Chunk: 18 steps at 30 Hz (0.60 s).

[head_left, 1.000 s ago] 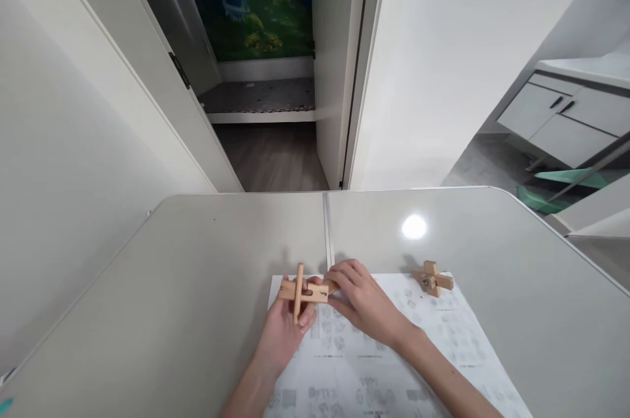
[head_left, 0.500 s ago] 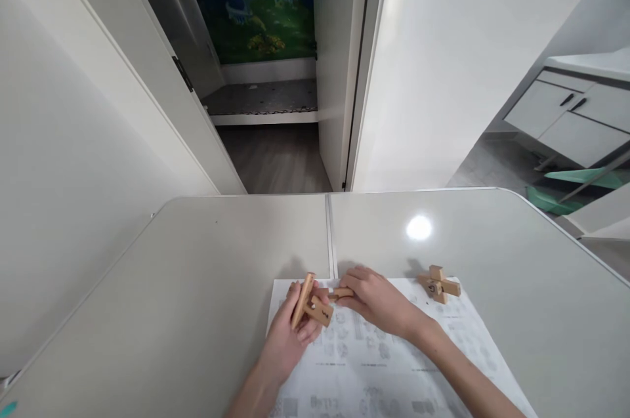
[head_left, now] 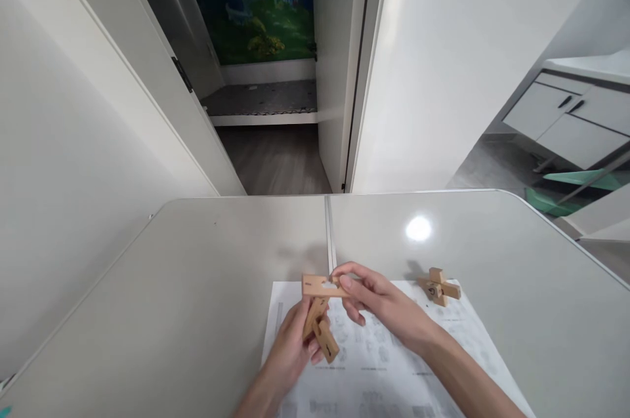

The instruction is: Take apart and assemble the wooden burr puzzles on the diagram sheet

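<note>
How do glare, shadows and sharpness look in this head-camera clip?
Head view: round white glare on the glossy grey tabletop; soft shadows beyond the hands and the interlocked wooden block cluster; print on the white paper sheet is blurred; the doorway is dim.

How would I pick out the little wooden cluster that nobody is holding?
Start at the pale grey table, then find the printed paper on it. At the paper's far right corner sits a cross-shaped cluster of interlocked wooden blocks. Unlike the wooden pieces held in the left hand and the right hand, it rests untouched.
</note>
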Each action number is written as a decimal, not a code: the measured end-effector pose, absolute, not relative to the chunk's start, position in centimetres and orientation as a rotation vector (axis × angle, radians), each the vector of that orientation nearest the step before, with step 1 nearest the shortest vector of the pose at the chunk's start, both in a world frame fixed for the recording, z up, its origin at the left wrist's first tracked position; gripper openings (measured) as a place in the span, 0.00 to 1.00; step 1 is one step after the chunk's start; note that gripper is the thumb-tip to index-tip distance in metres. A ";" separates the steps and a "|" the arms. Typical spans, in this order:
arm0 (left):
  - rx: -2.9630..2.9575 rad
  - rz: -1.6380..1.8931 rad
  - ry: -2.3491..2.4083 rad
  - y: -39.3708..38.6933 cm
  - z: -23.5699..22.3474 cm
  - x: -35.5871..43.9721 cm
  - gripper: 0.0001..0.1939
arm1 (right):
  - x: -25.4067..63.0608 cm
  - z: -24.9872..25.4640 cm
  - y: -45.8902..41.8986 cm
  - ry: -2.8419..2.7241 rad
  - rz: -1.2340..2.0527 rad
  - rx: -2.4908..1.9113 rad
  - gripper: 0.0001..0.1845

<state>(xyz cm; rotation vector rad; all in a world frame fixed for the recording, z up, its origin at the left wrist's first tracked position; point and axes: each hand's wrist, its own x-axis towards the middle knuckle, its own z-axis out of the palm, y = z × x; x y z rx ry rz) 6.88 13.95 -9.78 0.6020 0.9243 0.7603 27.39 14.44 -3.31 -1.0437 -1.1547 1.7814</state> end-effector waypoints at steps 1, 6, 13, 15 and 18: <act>0.603 0.768 0.945 13.9 -9.7 7.0 0.33 | 27.1 -3.5 14.4 -1.159 1.801 -1.030 0.26; 0.610 0.762 0.971 13.7 -9.4 7.1 0.27 | 26.5 -4.1 14.3 -1.197 1.814 -1.048 0.25; 0.585 0.717 0.923 13.8 -10.2 6.5 0.28 | 26.7 -4.5 14.2 -1.243 1.833 -1.028 0.24; 0.558 0.710 0.872 13.9 -10.9 6.3 0.28 | 26.5 -4.7 14.1 -1.250 1.876 -0.992 0.25; 0.487 0.751 0.843 14.0 -11.7 6.2 0.29 | 25.9 -5.3 13.8 -1.220 1.925 -0.961 0.27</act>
